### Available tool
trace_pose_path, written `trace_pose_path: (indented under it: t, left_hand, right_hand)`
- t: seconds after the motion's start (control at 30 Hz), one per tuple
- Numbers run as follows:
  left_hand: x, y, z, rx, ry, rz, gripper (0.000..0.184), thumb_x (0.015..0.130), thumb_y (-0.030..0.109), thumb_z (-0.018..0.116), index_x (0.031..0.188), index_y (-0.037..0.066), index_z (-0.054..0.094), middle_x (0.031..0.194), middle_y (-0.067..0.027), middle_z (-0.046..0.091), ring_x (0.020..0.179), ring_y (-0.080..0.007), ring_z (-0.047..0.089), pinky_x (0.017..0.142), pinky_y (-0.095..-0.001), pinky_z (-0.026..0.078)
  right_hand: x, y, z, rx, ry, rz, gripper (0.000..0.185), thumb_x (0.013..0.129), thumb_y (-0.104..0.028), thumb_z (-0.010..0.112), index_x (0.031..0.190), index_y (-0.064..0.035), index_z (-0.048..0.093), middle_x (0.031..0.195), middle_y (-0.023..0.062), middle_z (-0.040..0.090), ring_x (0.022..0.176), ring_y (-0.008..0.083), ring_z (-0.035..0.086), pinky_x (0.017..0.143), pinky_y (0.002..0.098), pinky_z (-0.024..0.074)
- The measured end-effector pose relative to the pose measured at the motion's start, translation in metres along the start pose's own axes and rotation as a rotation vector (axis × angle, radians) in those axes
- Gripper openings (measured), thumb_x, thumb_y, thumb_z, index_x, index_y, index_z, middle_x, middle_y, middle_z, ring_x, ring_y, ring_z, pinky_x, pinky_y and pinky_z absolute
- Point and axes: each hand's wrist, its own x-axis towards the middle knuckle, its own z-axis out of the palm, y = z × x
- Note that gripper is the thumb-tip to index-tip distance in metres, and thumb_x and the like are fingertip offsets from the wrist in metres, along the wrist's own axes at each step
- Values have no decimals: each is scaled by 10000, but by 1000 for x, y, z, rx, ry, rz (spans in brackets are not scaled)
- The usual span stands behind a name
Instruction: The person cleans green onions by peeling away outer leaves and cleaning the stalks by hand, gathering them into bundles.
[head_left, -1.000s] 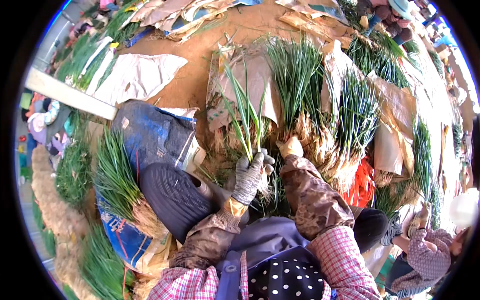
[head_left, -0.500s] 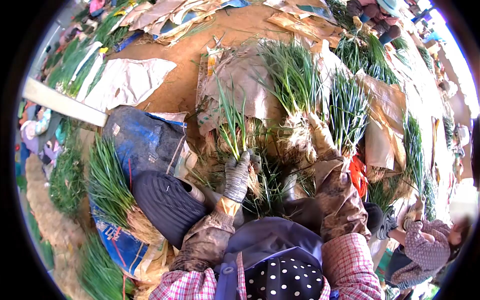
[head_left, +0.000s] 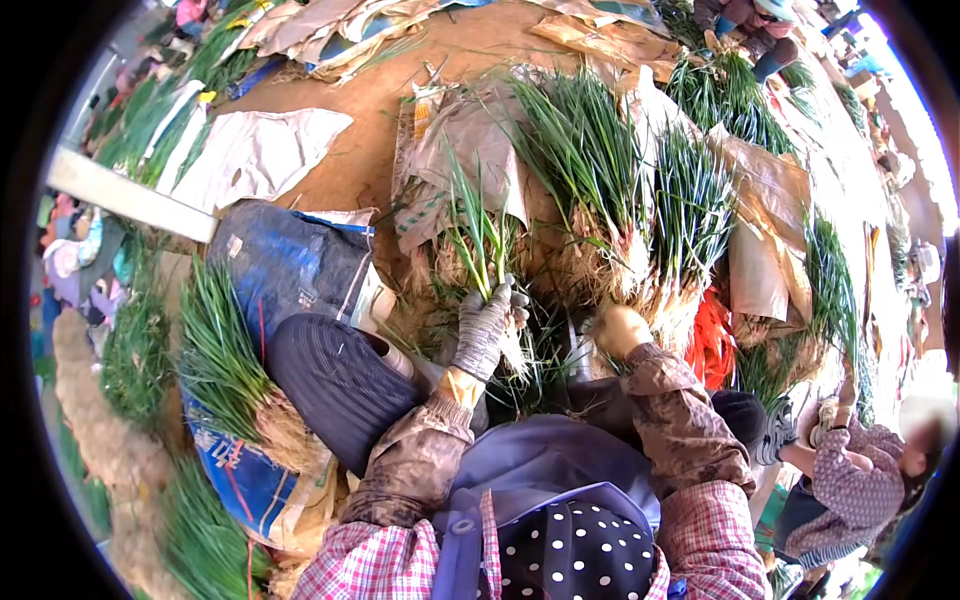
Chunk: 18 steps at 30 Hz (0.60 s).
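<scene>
My left hand [head_left: 486,325], in a grey ribbed glove, is closed around a small bunch of spring onions [head_left: 478,240]. Their green leaves point away from me, and pale roots hang below the fingers. My right hand [head_left: 622,330], in a tan glove, looks curled in front of the root ends of a large spring onion pile [head_left: 590,150]. Whatever it may hold is hidden. Beside that pile lies another spring onion bundle [head_left: 690,200], roots toward me. Loose green leaves [head_left: 535,370] are scattered between my legs.
A dark blue sack [head_left: 290,260] lies to the left, with a tied spring onion bundle [head_left: 220,360] near my knee. Red strips [head_left: 711,345] hang at the right. A person [head_left: 850,480] sits at lower right; another person [head_left: 765,30] crouches at the far right.
My right hand has drawn back toward me from the large pile's roots. My left hand has shifted slightly up and right, still holding the spring onions.
</scene>
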Motion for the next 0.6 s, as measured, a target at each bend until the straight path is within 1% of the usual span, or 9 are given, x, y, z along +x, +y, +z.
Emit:
trace_pose_path:
  t: [0.07, 0.13, 0.2, 0.3, 0.33, 0.4, 0.43, 0.5, 0.6]
  left_hand:
    - [-1, -3, 1, -35, -30, -67, 155, 908, 177, 588, 1024, 75, 578, 706, -41, 623, 525, -140, 580, 481, -262, 495]
    - [-7, 0, 3, 0, -127, -9, 151, 875, 163, 630, 990, 79, 579, 641, -2, 565, 507, -120, 542, 457, -276, 488]
    - [-13, 1, 7, 50, -80, -113, 148, 851, 154, 657, 950, 61, 596, 609, 12, 529, 493, -108, 513, 448, -286, 489]
    - [-6, -7, -5, 97, -97, -195, 165, 833, 153, 676, 943, 42, 621, 579, 22, 505, 461, -102, 480, 448, -296, 500]
    - [-6, -4, -6, 84, -109, -196, 197, 838, 152, 667, 992, 40, 614, 553, 26, 487, 447, -104, 469, 470, -303, 506]
    - [-7, 1, -7, 48, -133, -198, 269, 848, 149, 649, 1088, 37, 601, 501, 33, 449, 419, -110, 448, 514, -317, 518]
    - [-8, 4, -3, 114, -89, -165, 230, 856, 142, 640, 1061, 38, 627, 509, 29, 472, 412, -107, 448, 495, -301, 516]
    - [-11, 7, 5, 159, -57, -91, 184, 855, 139, 643, 1011, 41, 648, 545, 16, 512, 406, -95, 458, 450, -272, 495]
    - [-15, 6, 11, 290, -62, -86, 180, 845, 178, 672, 983, 61, 674, 623, 9, 590, 434, -75, 489, 402, -220, 391]
  right_hand:
    - [12, -8, -19, 134, 386, 21, 252, 879, -241, 593, 1075, -87, 632, 915, 140, 671, 762, 211, 656, 686, 316, 549]
    - [41, -10, -40, 135, 963, -157, 372, 896, -365, 557, 1165, -109, 555, 841, 112, 649, 698, 216, 633, 615, 339, 523]
    - [61, -24, -82, 2, 802, 78, 375, 883, -382, 576, 1131, -100, 574, 829, 126, 645, 739, 244, 635, 638, 376, 517]
    - [106, -19, -101, -40, 699, 48, 283, 851, -363, 630, 941, -97, 661, 780, 96, 648, 727, 215, 622, 658, 371, 514]
    - [126, -19, -103, 565, 628, 170, 258, 840, -359, 647, 869, -105, 683, 773, 72, 661, 655, 181, 609, 601, 338, 514]
    - [97, -22, -110, 272, 777, -153, 248, 839, -342, 652, 888, -101, 686, 752, 50, 668, 570, 147, 581, 523, 304, 499]
    - [146, 5, -81, 418, 1004, -348, 269, 843, -335, 650, 907, -76, 684, 727, 51, 668, 513, 137, 557, 476, 291, 489]
    - [96, -19, -92, 334, 588, -105, 292, 844, -336, 651, 935, -61, 685, 760, 81, 674, 586, 138, 586, 537, 287, 512]
    - [33, -41, -51, 864, 392, -152, 278, 838, -325, 660, 946, -70, 693, 834, 114, 682, 745, 190, 624, 663, 316, 527]
